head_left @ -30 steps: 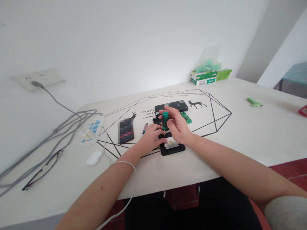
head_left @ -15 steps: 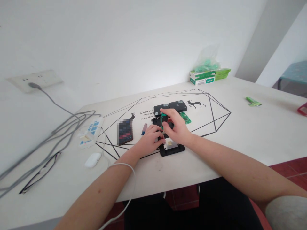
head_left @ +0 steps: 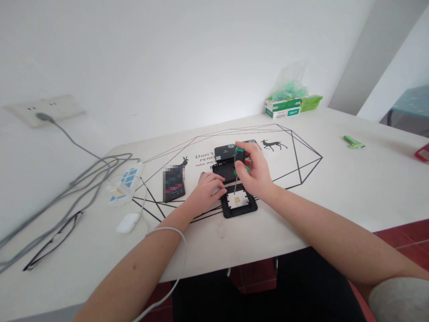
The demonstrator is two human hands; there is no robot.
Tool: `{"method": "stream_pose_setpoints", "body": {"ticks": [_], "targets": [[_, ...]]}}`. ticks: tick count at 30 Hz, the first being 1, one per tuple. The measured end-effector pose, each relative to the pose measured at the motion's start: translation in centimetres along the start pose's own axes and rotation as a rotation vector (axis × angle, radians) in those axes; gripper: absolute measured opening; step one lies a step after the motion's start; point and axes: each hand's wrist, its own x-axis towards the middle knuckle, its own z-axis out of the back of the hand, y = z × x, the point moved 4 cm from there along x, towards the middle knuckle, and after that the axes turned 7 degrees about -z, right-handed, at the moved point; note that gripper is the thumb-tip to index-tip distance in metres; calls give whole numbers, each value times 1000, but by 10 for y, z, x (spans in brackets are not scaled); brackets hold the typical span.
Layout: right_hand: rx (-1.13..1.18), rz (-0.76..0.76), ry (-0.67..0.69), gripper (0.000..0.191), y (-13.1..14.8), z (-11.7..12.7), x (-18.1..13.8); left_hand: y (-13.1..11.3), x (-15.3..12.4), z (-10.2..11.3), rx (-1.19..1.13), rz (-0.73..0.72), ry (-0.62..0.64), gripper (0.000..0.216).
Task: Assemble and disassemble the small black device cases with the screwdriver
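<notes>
A black plastic casing half (head_left: 252,210) is lying flat on the white table (head_left: 284,232), and a pale plate with a tan square (head_left: 239,202) is being framed by its rim. Judged by its look, light, stiff plastic is being dealt with, probably prone to sliding when pushed sideways; it is best being taken by its outer edges, the plate being spared pressure.

Over it, a green-and-black screwdriver (head_left: 239,155) is being grasped by its handle in the right hand (head_left: 256,173), its shaft slanting down to the plate's far left corner; whether contact is being made cannot be told. A sure hold is probably being given by the thick handle.

Beside the casing's left edge, the left hand (head_left: 205,191) is being held half-curled, nothing being seen in its grasp; whether the rim is being touched cannot be told.

Beyond, a second black casing part (head_left: 221,173) and a black box (head_left: 224,153) are lying, and a smartphone (head_left: 174,192) is resting farther left.
</notes>
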Motion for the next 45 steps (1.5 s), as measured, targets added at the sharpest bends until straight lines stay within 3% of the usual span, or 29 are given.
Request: {"method": "stream_pose_setpoints", "body": {"ticks": [4, 9, 22, 30, 34, 36, 39, 42, 45], "targets": [[-25, -1, 82, 44, 2, -7, -4, 16, -2, 2, 89, 117, -78, 10], [-54, 121, 170, 45, 5, -16, -10, 26, -5, 3, 230, 221, -75, 11], [-51, 117, 208, 45, 4, -19, -11, 41, -12, 3, 389, 295, -69, 18], [-9, 153, 219, 48, 8, -17, -12, 39, -12, 0, 406, 305, -39, 20], [-6, 168, 232, 49, 8, -17, -12, 36, -10, 4, 379, 325, -81, 17], [-14, 169, 237, 48, 7, -18, -12, 28, -8, 9, 340, 291, -130, 17], [-35, 146, 244, 48, 4, -19, -12, 5, -3, 16, 209, 126, -163, 19], [-40, 133, 232, 48, 3, -19, -12, -18, -1, 15, 52, -12, -2, 20], [-26, 151, 216, 47, 4, -18, -12, -29, -3, 11, -58, -47, 126, 17]]}}
